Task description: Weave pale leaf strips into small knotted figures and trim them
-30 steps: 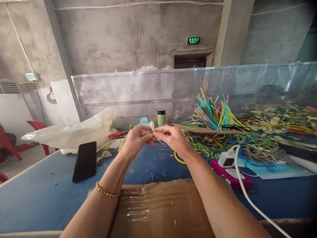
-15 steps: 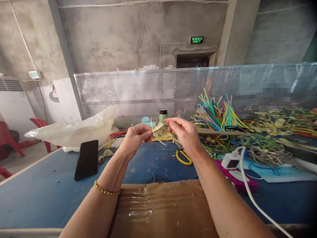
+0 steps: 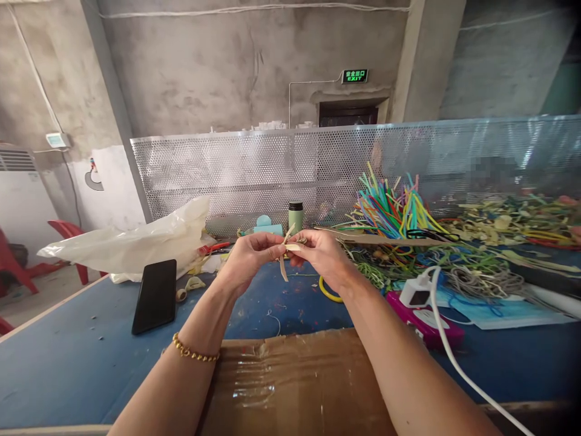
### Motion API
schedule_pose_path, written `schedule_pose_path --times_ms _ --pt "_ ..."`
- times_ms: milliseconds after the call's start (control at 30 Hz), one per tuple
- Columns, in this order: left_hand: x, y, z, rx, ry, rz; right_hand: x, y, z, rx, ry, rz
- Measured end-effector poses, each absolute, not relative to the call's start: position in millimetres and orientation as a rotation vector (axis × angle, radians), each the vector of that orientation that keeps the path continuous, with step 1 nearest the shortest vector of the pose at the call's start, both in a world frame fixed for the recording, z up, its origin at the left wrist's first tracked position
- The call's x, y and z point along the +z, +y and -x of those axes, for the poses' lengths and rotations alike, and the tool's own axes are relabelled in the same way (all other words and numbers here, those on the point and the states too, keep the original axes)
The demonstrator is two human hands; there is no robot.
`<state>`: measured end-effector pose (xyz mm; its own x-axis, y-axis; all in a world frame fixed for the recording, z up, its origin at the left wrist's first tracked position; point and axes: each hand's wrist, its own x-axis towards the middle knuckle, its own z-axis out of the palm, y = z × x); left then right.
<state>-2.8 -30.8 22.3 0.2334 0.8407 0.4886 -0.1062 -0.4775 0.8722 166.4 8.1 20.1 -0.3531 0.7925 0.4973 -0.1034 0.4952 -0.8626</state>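
Both hands are raised together above the blue table (image 3: pixel 72 363). My left hand (image 3: pixel 252 254) and my right hand (image 3: pixel 320 254) each pinch a small knot of pale cream strips (image 3: pixel 287 251), fingertips almost touching. One loose strip end hangs down between the hands, another sticks up. A gold bead bracelet (image 3: pixel 193 353) sits on my left wrist. Yellow-handled scissors (image 3: pixel 327 292) lie on the table just beneath my right wrist, partly hidden by it.
A cardboard box flap (image 3: pixel 290 381) lies at the near edge. A black phone (image 3: pixel 155 295) and a white plastic bag (image 3: pixel 131 242) are on the left. Coloured strips (image 3: pixel 390 209), a white cable (image 3: pixel 449 351) and a pink device (image 3: pixel 424 321) crowd the right. A green flask (image 3: pixel 295 216) stands by the perforated metal screen (image 3: pixel 227 175).
My hands were together, drew apart with the strips stretched between them, and have come back together. The loose strip end now hangs downward.
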Motion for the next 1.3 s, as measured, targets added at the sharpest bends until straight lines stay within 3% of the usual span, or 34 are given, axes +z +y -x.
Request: schedule_pose_path --times_ms 867,1300 --pt "14.2 -21.9 -5.8 1.631 0.875 -1.460 10.6 15.1 -159.3 0.851 -1.623 0.740" --pt "14.1 -22.8 -2.8 1.396 0.697 -1.499 14.0 16.5 -166.6 1.132 -1.624 0.603"
